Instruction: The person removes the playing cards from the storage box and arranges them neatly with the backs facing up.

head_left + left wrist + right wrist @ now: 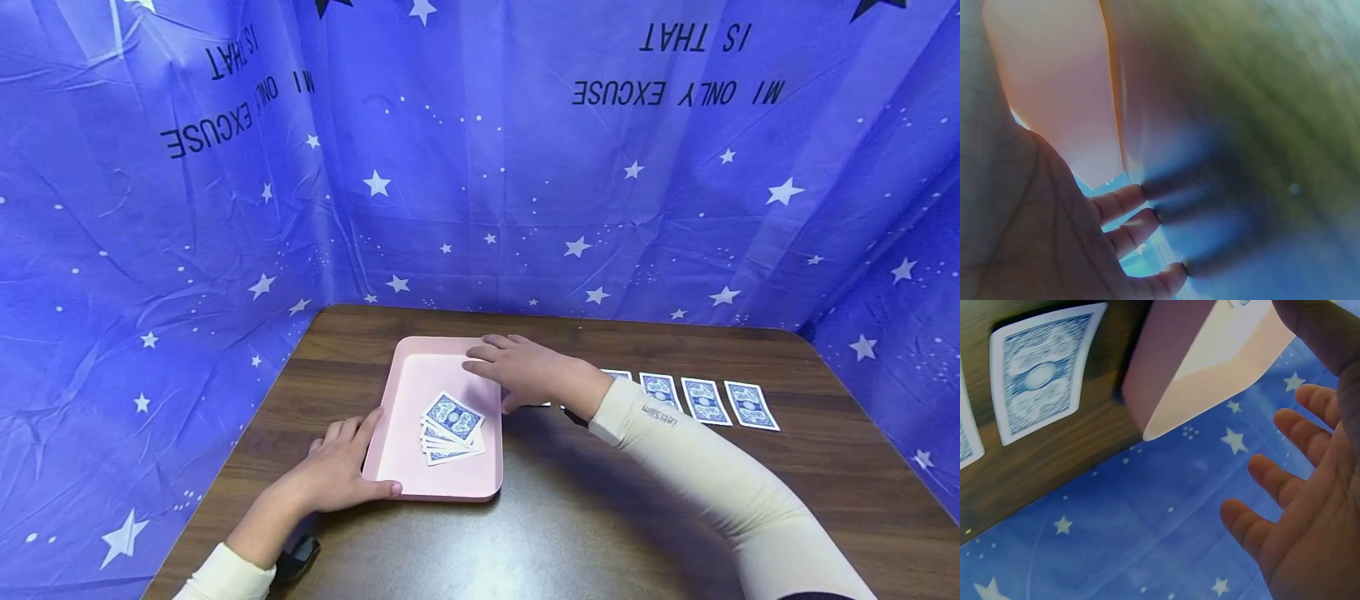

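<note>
At a dark brown wood-grain table [570,517], a person in cream sleeves [697,458] works over a shallow pink rectangular tray [420,375] with rounded corners, before a blue curtain [487,167] printed with white stars. Inside the tray, toward its near right side, lies a small overlapping fan of blue-and-white playing cards [454,421], backs up. To the tray's right, more blue-backed playing cards [705,401] lie in a spaced row on the wood; the right arm hides part of the line, so its full count cannot be told.

The left hand [341,467] spreads along the near left corner, fingers extended against the outer wall and thumb across the near rim, touching the tray without curling around it. The right hand [525,371] hangs at the far right side, fingers parted and loosely bent, grasping nothing; the right wrist view shows its fingertips apart from the wall.

The step in hand appears to be steadying or placing the tray beside the row. A shift of the tray would call for the right hand to meet its wall and both hands to push evenly; lifting a card from the row would call for a fingertip under a thin edge.
</note>
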A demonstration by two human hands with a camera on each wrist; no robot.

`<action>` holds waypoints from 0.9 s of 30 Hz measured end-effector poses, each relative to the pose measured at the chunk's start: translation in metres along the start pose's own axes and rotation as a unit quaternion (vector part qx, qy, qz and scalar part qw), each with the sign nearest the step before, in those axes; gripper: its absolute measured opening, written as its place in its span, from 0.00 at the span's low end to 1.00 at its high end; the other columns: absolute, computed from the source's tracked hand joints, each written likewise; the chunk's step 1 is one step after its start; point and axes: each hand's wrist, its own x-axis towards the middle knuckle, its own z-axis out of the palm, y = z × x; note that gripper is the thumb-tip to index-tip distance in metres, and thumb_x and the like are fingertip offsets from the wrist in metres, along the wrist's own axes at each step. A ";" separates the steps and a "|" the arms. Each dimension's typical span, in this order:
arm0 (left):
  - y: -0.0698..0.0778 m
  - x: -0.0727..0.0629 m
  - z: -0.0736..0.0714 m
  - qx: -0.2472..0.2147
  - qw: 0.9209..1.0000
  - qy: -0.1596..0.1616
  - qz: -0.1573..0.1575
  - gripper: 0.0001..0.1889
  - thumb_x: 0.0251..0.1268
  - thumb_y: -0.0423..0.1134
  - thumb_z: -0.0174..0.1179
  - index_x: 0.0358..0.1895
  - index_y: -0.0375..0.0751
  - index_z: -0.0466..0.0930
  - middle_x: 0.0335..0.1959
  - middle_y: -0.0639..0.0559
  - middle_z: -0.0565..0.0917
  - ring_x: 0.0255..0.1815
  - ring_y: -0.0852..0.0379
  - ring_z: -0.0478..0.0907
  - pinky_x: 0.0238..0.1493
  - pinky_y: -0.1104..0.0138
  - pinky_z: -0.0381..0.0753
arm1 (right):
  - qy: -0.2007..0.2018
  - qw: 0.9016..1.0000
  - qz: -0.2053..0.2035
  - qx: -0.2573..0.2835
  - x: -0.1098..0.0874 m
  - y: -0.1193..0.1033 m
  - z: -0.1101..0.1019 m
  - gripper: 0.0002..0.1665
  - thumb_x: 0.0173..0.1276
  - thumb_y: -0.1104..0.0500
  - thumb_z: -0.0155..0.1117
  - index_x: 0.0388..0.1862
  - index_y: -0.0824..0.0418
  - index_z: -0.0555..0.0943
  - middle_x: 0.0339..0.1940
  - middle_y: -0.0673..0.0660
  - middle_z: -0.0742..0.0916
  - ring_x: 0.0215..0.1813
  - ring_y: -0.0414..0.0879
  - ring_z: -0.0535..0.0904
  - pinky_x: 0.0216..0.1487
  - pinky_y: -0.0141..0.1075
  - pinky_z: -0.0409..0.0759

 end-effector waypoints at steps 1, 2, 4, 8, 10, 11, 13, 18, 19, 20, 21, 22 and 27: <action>0.000 0.000 0.000 0.001 1.000 -0.003 -0.003 0.65 0.43 0.78 0.62 0.79 0.39 0.50 0.65 0.34 0.69 0.65 0.35 0.63 0.53 0.36 0.67 | -0.001 1.000 -0.003 0.005 0.002 -0.002 -0.001 0.52 0.57 0.44 0.76 0.77 0.53 0.64 0.77 0.54 0.66 0.77 0.59 0.56 0.70 0.55 0.60; 0.000 0.000 0.000 0.000 1.000 -0.004 -0.003 0.65 0.43 0.78 0.63 0.79 0.39 0.50 0.65 0.34 0.69 0.65 0.35 0.63 0.53 0.36 0.67 | -0.002 1.000 -0.005 0.003 0.005 -0.004 -0.001 0.52 0.58 0.44 0.76 0.77 0.53 0.64 0.77 0.54 0.66 0.77 0.59 0.56 0.70 0.55 0.60; 0.000 0.001 -0.001 0.001 1.000 -0.005 -0.003 0.65 0.42 0.78 0.63 0.79 0.39 0.50 0.66 0.34 0.68 0.65 0.35 0.63 0.52 0.36 0.67 | -0.010 1.000 -0.007 -0.001 0.011 -0.007 0.000 0.52 0.58 0.44 0.75 0.78 0.52 0.63 0.78 0.53 0.65 0.78 0.58 0.55 0.71 0.54 0.59; -0.001 0.001 0.000 0.002 1.000 -0.005 -0.004 0.65 0.43 0.78 0.62 0.79 0.39 0.50 0.66 0.35 0.68 0.65 0.35 0.63 0.53 0.37 0.67 | -0.033 0.999 -0.006 -0.016 0.024 -0.014 0.007 0.53 0.58 0.42 0.75 0.79 0.49 0.61 0.79 0.51 0.62 0.78 0.57 0.54 0.73 0.53 0.56; -0.001 0.002 0.000 0.004 1.000 -0.002 -0.001 0.65 0.43 0.78 0.63 0.78 0.39 0.51 0.65 0.35 0.69 0.64 0.35 0.64 0.52 0.37 0.67 | -0.042 0.999 -0.006 -0.012 0.029 -0.016 0.010 0.55 0.57 0.41 0.75 0.79 0.49 0.60 0.80 0.50 0.62 0.78 0.57 0.53 0.72 0.54 0.56; -0.001 0.002 0.000 0.005 1.000 -0.002 -0.001 0.64 0.43 0.78 0.63 0.78 0.39 0.51 0.65 0.35 0.69 0.64 0.35 0.64 0.52 0.37 0.67 | -0.047 0.999 -0.006 -0.010 0.032 -0.018 0.011 0.55 0.56 0.41 0.76 0.79 0.48 0.60 0.80 0.50 0.61 0.78 0.57 0.53 0.72 0.55 0.56; 0.000 0.001 0.000 0.004 1.000 0.000 0.000 0.64 0.43 0.78 0.63 0.78 0.39 0.51 0.65 0.35 0.69 0.64 0.35 0.64 0.52 0.37 0.68 | -0.057 0.998 -0.003 -0.008 0.036 -0.019 0.014 0.57 0.56 0.40 0.76 0.80 0.48 0.59 0.80 0.49 0.61 0.79 0.57 0.52 0.72 0.55 0.57; 0.000 0.001 -0.001 0.003 1.000 -0.002 0.000 0.64 0.43 0.78 0.63 0.79 0.40 0.50 0.65 0.34 0.69 0.65 0.35 0.64 0.52 0.37 0.68 | -0.069 0.997 0.002 -0.019 0.043 -0.021 0.019 0.58 0.54 0.39 0.76 0.80 0.46 0.58 0.80 0.47 0.60 0.79 0.55 0.52 0.71 0.53 0.58; 0.000 0.000 -0.001 0.003 1.000 -0.002 0.001 0.64 0.43 0.78 0.63 0.79 0.40 0.50 0.65 0.34 0.69 0.65 0.35 0.64 0.52 0.36 0.68 | -0.070 0.997 0.002 -0.023 0.044 -0.021 0.020 0.58 0.54 0.39 0.77 0.80 0.46 0.58 0.80 0.47 0.60 0.79 0.54 0.52 0.71 0.53 0.59; 0.000 0.000 -0.001 0.004 1.000 -0.001 0.002 0.64 0.43 0.78 0.63 0.79 0.39 0.50 0.65 0.34 0.69 0.65 0.34 0.64 0.52 0.36 0.68 | -0.071 0.997 0.002 -0.025 0.045 -0.021 0.020 0.59 0.53 0.39 0.77 0.80 0.46 0.58 0.80 0.47 0.61 0.79 0.54 0.52 0.71 0.53 0.59; 0.000 0.000 -0.001 0.004 1.000 -0.001 0.002 0.64 0.43 0.78 0.63 0.78 0.39 0.51 0.65 0.34 0.69 0.64 0.34 0.64 0.51 0.36 0.68 | -0.074 0.997 0.001 -0.029 0.046 -0.022 0.021 0.59 0.53 0.40 0.77 0.80 0.45 0.57 0.80 0.47 0.61 0.79 0.54 0.52 0.71 0.53 0.59; 0.000 0.000 -0.001 0.004 1.000 0.000 0.002 0.64 0.43 0.78 0.63 0.78 0.39 0.51 0.65 0.34 0.69 0.65 0.34 0.64 0.51 0.36 0.68 | -0.076 0.997 0.001 -0.029 0.047 -0.022 0.021 0.60 0.53 0.40 0.78 0.80 0.45 0.57 0.80 0.47 0.61 0.79 0.54 0.52 0.71 0.53 0.59; -0.001 0.001 0.000 0.002 1.000 0.000 -0.001 0.64 0.43 0.78 0.63 0.78 0.39 0.51 0.65 0.34 0.69 0.65 0.35 0.63 0.52 0.37 0.67 | -0.085 0.996 -0.007 -0.030 0.050 -0.027 0.022 0.61 0.51 0.42 0.80 0.80 0.45 0.57 0.79 0.47 0.62 0.79 0.53 0.52 0.71 0.53 0.60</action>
